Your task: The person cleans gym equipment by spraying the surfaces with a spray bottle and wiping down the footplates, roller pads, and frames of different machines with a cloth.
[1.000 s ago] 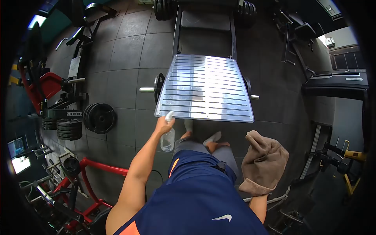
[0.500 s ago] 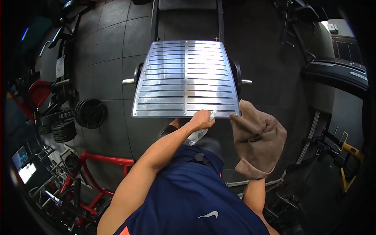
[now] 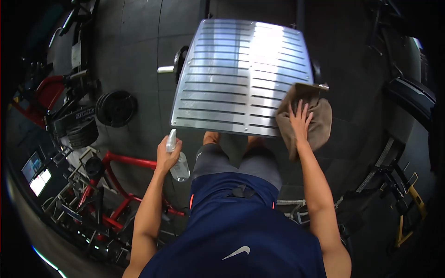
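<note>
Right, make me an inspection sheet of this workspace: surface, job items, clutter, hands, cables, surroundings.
Surface: metal plate, slotted, with strong glare on its far half.
Job items: clear spray bottle, tilted, just off the near left corner; brown cloth across the near right corner, hiding it.
Clutter: black weight discs off to the left, apart from the plate.
Left hand: fingers closed around the spray bottle's upper part.
Right hand: laid on the cloth, fingers spread.
Cables: nothing seen clearly; the lower left is too dark to judge.
Surroundings: dark floor, red frame at left, yellow frame at right.
</note>
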A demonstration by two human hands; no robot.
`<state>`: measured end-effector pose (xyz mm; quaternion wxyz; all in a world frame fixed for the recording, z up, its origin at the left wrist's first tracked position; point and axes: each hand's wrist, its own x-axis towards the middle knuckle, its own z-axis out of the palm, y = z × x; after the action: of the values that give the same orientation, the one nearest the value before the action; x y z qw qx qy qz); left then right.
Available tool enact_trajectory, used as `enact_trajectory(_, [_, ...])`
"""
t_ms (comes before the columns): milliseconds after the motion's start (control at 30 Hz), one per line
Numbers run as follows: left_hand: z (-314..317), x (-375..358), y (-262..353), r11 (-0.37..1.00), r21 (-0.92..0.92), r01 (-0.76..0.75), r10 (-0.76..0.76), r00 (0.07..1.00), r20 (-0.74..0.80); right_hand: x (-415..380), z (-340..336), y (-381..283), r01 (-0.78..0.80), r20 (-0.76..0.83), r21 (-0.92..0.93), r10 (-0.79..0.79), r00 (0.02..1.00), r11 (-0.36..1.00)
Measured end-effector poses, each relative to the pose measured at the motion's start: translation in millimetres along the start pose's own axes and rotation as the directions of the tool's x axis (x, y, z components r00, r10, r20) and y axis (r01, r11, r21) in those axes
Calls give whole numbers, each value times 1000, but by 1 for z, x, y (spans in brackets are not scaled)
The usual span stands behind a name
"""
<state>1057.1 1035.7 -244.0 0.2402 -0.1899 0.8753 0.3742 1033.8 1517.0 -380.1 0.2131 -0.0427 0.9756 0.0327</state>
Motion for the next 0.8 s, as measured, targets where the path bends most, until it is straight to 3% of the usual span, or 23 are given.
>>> enact_trajectory(67, [-24, -20, -17, 993, -72, 97, -98, 995, -9, 21, -15, -45, -166, -8, -69, 166, 986, 984])
enact_trajectory(133, [-38, -45, -33, 974, -117, 192, -195, 981, -13, 50, -6, -101, -196, -85, -71, 190, 978, 978])
enact_trajectory(200, [-46, -61, -52, 967, -162, 196, -203, 979, -27, 79, -43, -187, -152, -73, 63, 157, 985, 986])
enact_trajectory(300, [-62, -76, -70, 948, -195, 252, -258, 966, -5, 107, -63, -328, 77, -211, 184, -37, 977, 980])
enact_trajectory(400, [-73, -78, -77, 942, -205, 265, -269, 963, 7, 121, -66, -404, 285, -297, 292, -197, 934, 913])
enact_trajectory(467, [-80, -73, -85, 946, -218, 240, -249, 968, -15, 113, -62, -385, 401, -299, 319, -310, 903, 859])
enact_trajectory(533, [-81, -70, -100, 947, -253, 198, -230, 968, -102, 97, -56, -330, 372, -320, 263, -283, 904, 890])
enact_trajectory(600, [-87, -68, -114, 921, -305, 244, -282, 956, -86, 82, -53, -250, 271, -237, 233, -216, 947, 934])
enact_trajectory(633, [-88, -67, -120, 922, -311, 232, -273, 957, -96, 75, -62, -210, 49, -16, 203, -47, 999, 978])
enact_trajectory(667, [-89, -67, -127, 923, -317, 220, -266, 958, -109, 68, -37, -161, -73, 26, 38, 72, 997, 997])
enact_trajectory(700, [-89, -68, -136, 950, -243, 198, -234, 964, -128, 57, -19, -124, -193, -27, -73, 192, 981, 978])
enact_trajectory(733, [-89, -69, -138, 954, -247, 172, -209, 969, -131, 43, -12, -102, -265, -72, 24, 266, 961, 964])
enact_trajectory(800, [-91, -73, -142, 964, -237, 124, -158, 979, -131, 53, 2, -114, -419, 9, -51, 420, 908, 907])
